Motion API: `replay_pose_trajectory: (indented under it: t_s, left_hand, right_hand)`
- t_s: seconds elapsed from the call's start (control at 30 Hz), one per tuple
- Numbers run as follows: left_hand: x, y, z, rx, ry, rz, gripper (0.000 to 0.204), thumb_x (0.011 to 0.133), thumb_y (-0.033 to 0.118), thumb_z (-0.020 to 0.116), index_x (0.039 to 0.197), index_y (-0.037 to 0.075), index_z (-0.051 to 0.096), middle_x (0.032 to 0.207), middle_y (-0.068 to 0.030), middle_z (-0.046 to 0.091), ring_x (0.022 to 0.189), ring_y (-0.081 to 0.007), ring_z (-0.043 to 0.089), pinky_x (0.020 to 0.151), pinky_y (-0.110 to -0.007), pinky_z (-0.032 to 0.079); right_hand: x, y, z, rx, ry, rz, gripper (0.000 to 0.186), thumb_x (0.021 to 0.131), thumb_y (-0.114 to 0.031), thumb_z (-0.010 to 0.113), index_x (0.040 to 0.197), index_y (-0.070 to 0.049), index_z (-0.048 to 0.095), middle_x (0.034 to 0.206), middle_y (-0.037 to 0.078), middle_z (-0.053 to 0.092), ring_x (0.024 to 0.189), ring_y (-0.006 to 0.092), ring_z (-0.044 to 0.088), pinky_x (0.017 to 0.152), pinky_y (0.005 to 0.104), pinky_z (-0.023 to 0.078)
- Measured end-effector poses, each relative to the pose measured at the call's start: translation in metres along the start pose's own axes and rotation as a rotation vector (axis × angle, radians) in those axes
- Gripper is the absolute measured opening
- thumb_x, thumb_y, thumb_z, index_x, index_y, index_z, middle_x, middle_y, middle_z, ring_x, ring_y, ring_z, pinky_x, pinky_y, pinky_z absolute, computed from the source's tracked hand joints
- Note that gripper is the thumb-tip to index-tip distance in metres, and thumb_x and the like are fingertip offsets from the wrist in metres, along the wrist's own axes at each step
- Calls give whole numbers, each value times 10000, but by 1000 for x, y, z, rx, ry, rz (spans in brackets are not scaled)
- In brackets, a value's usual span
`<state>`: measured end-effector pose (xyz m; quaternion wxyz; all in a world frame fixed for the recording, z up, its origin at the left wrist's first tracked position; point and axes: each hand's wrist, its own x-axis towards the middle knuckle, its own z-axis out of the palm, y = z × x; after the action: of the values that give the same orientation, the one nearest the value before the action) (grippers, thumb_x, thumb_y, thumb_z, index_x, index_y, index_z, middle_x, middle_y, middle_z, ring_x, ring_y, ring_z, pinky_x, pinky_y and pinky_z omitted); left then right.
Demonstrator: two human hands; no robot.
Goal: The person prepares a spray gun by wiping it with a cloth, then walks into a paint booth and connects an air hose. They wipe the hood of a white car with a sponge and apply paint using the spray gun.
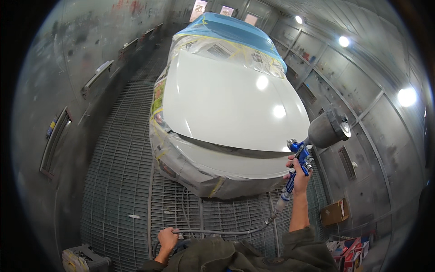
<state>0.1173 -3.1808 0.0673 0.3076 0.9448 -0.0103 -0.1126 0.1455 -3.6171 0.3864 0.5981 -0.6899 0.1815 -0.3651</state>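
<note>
My right hand (299, 176) is closed round the handle of a blue spray gun (304, 156), raised at the car's front right corner. A grey paint cup (325, 130) sits on top of the gun, tilted to the right. From the gun's lower end a grey air hose (226, 232) runs left across my body. My left hand (168, 238) grips that hose low in front of me. Ahead lies the glossy white hood (226, 99) of a car, with a dark gap along its front edge.
Masking film and paper (186, 174) wrap the car's front and side; blue sheeting (226, 27) covers its roof. A slatted metal grate (118, 172) forms the floor. Close by stand a grey case (86, 259), a cardboard box (334, 213) and red boxes (353, 254). Metal walls flank both sides.
</note>
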Motion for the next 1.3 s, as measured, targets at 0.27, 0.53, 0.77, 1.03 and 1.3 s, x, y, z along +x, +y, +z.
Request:
replay_pose_trajectory:
  t_s: [0.27, 0.53, 0.77, 1.03, 1.3]
  left_hand:
    - [2, 26, 29, 118, -106, 10, 385, 823, 376, 703, 660, 29, 675, 626, -215, 606, 633, -431, 612, 574, -520, 453]
    - [3, 38, 54, 151, -194, 46, 425, 814, 427, 679, 662, 29, 686, 639, -218, 622, 641, -434, 616, 600, -521, 479]
    - [0, 41, 49, 151, -204, 104, 358, 757, 399, 692, 693, 47, 701, 665, -218, 633, 681, -445, 621, 624, -529, 486]
    - [1, 31, 46, 227, -241, 73, 255, 728, 309, 670, 738, 60, 721, 717, -229, 649, 729, -440, 637, 675, -518, 509]
    - [-9, 26, 46, 235, -303, 35, 241, 702, 274, 659, 717, 36, 690, 690, -227, 635, 692, -438, 618, 649, -519, 497]
  right_hand:
    - [2, 14, -84, -80, 230, -3, 176, 935, -119, 613, 1065, -2, 638, 952, 61, 666, 731, 104, 610, 429, 250, 538]
    - [-20, 20, -124, -107, 395, -8, 175, 965, -142, 588, 1067, -8, 639, 920, 26, 648, 751, 73, 593, 421, 231, 513]
    - [-29, 19, -126, 46, 234, 4, 237, 984, -209, 576, 1057, 5, 645, 896, 54, 645, 754, 96, 607, 420, 237, 510]
    - [-35, 28, -121, 114, 134, 34, 278, 991, -250, 566, 1058, 8, 644, 920, 67, 648, 783, 104, 612, 435, 237, 518]
    - [-41, 35, -117, 113, 45, 60, 286, 995, -269, 562, 1054, -4, 652, 894, 59, 638, 781, 97, 608, 449, 241, 528]
